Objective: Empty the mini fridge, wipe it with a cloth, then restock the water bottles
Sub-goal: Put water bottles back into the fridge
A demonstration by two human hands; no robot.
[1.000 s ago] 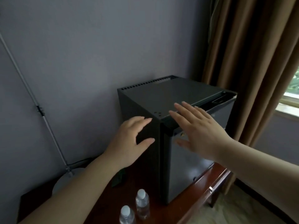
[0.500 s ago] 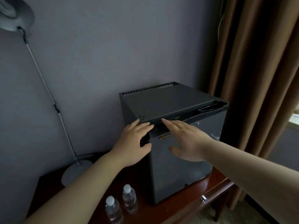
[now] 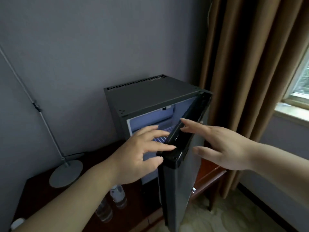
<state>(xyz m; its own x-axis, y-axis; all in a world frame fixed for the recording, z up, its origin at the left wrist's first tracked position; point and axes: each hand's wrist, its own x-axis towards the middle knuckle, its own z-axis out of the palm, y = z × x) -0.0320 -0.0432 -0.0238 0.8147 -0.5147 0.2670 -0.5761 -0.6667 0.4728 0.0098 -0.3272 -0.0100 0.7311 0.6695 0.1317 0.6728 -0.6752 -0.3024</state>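
The dark grey mini fridge [image 3: 150, 96] stands on a dark wooden table, its door [image 3: 180, 173] swung half open toward me. A lit white interior with a wire shelf [image 3: 160, 133] shows behind it. My left hand [image 3: 142, 154] has straight fingers touching the inner side of the door's top edge. My right hand [image 3: 220, 144] is spread open on the outer side, fingertips at the black top rim. Two clear water bottles [image 3: 118, 196] stand on the table left of the fridge, partly hidden under my left forearm.
A floor-lamp-style stand with a round white base [image 3: 66, 173] and thin pole sits on the table at left. Brown curtains [image 3: 250, 81] hang right of the fridge, with a window sill [image 3: 292, 108] beyond. The table's front edge [image 3: 209, 178] lies under the door.
The fridge door was closed with both hands at its top edge; now it is swung open, showing the lit interior. Both hands moved outward with the door.
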